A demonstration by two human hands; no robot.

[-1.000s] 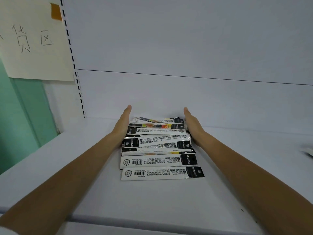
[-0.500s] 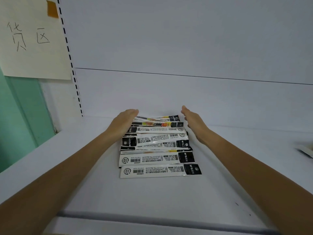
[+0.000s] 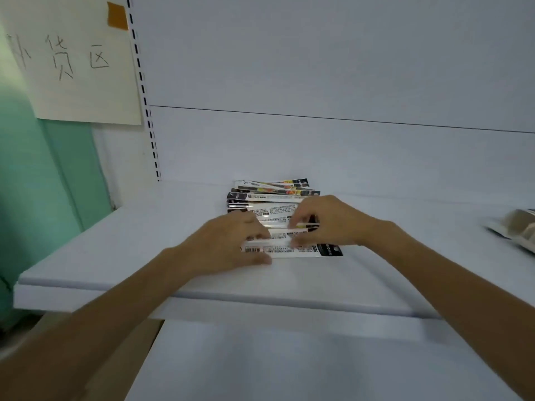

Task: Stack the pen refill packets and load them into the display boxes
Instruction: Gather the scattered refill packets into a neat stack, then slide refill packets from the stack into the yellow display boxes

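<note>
A fanned row of long black-and-white pen refill packets (image 3: 270, 194) lies on the white shelf (image 3: 121, 250), running from the back wall toward me. My left hand (image 3: 225, 246) covers the left ends of the nearer packets, fingers on top and thumb at the front edge of the nearest packet (image 3: 307, 251). My right hand (image 3: 330, 221) is over the right ends, its curled fingers pinching a packet in the middle of the row. The packets under both hands are partly hidden. No display box is in view.
A paper sign (image 3: 75, 65) with handwritten characters hangs at the upper left beside a slotted upright (image 3: 144, 91). A green wall (image 3: 43, 183) borders the left. A pale wrapped bundle (image 3: 518, 230) lies at the right edge. Brown cardboard (image 3: 127, 360) shows below the shelf lip.
Both hands have left the sides of the row and come toward me, onto the nearer packets, with fingers now curled. The view has pulled back and down, showing the shelf's front edge.
</note>
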